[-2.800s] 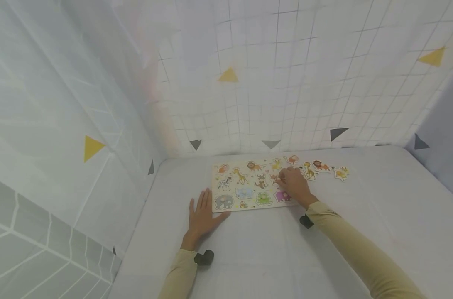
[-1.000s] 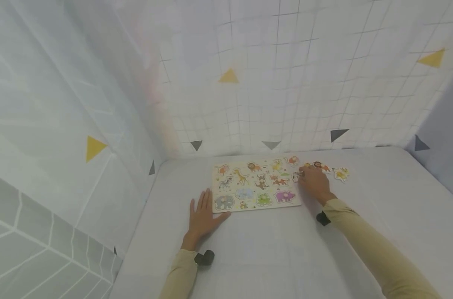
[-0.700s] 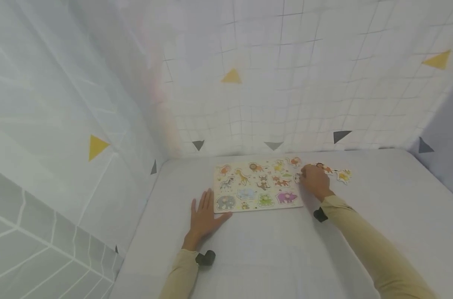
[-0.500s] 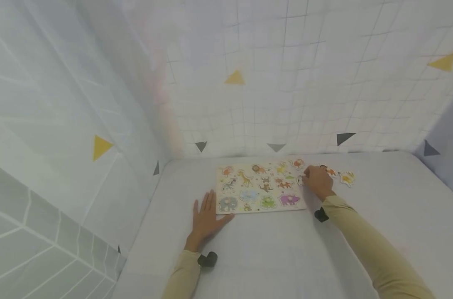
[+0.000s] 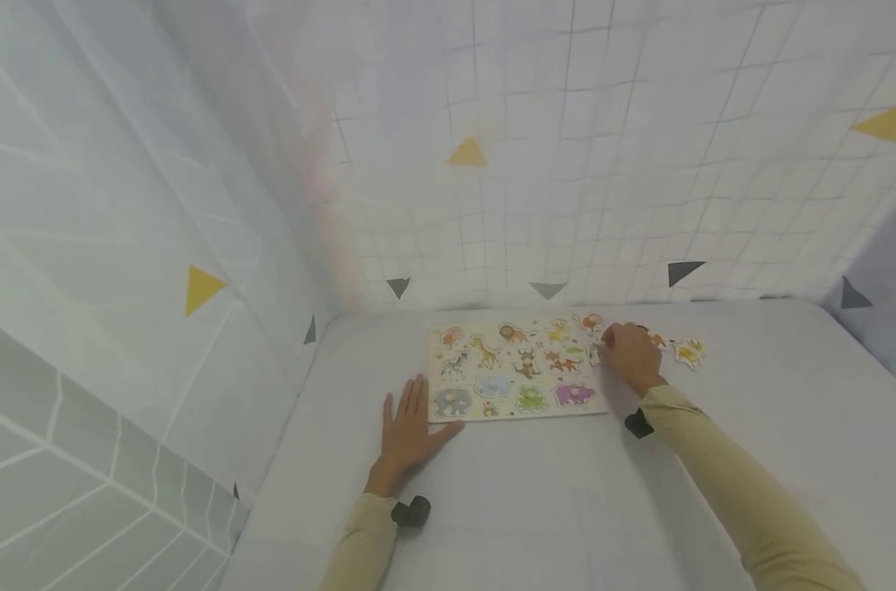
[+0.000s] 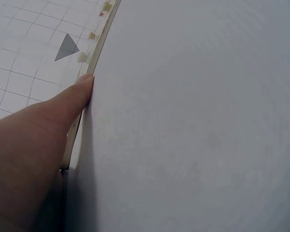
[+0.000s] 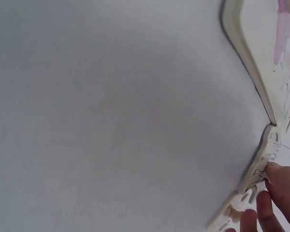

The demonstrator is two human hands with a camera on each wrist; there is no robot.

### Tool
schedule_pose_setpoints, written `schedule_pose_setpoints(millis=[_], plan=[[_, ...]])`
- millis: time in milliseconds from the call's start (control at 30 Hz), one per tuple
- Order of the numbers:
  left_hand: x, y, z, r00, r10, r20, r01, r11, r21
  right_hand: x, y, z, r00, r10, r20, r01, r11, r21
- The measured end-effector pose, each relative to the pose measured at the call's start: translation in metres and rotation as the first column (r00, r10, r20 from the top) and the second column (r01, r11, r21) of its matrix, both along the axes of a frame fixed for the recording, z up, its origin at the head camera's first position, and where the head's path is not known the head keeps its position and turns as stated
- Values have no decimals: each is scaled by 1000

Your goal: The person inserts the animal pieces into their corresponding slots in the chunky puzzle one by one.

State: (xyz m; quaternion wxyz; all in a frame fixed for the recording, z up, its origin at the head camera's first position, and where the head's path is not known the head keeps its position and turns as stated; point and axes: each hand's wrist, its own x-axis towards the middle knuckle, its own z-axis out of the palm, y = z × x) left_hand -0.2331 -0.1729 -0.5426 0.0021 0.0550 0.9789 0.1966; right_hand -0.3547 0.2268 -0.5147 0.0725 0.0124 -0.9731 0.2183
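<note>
A pale puzzle board point(image 5: 547, 414) with animal pictures lies flat on the white table. My left hand point(image 5: 406, 439) rests at its left end, fingers straight along the side and thumb at the front edge. In the left wrist view the thumb point(image 6: 84, 87) presses on the board's rim. Just off the right end sits a loose zebra puzzle piece point(image 5: 594, 355), and my right hand point(image 5: 635, 359) pinches it with curled fingers. The right wrist view shows the thumb on the zebra piece, whose end meets the board's corner; a brown-patterned piece point(image 7: 233, 211) lies below.
Beside the board's back right corner lies a monkey piece point(image 5: 592, 322). Right of my right hand are a partly covered lion piece point(image 5: 656, 339) and a yellow animal piece point(image 5: 689, 352). A white gridded cloth wall point(image 5: 536, 205) rises behind the table.
My right hand has moved right, from over the board's right side to the zebra piece, and has stayed there since. The left hand keeps its place. The head view has shifted slightly.
</note>
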Motion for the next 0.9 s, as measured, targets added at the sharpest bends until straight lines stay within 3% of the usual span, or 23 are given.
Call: schedule_pose_setpoints(millis=[200,367,667,900], plan=[[0,0,-1,1000,8,9,-8,1000,-11,1,-4,6,992,-42,-118,44,999,14],[-2,-1,-5,1000,2,-11,-2,1000,-10,2,-12,12,981,-31,-193,21,998,-57],[-4,-4,-9,1000,14,0,-14,999,-36,-1,-39,20,988,58,-143,-77,989,-128],[-2,-3,-7,1000,-2,-11,2,1000,10,-2,-54,20,979,111,-173,-138,979,-150]])
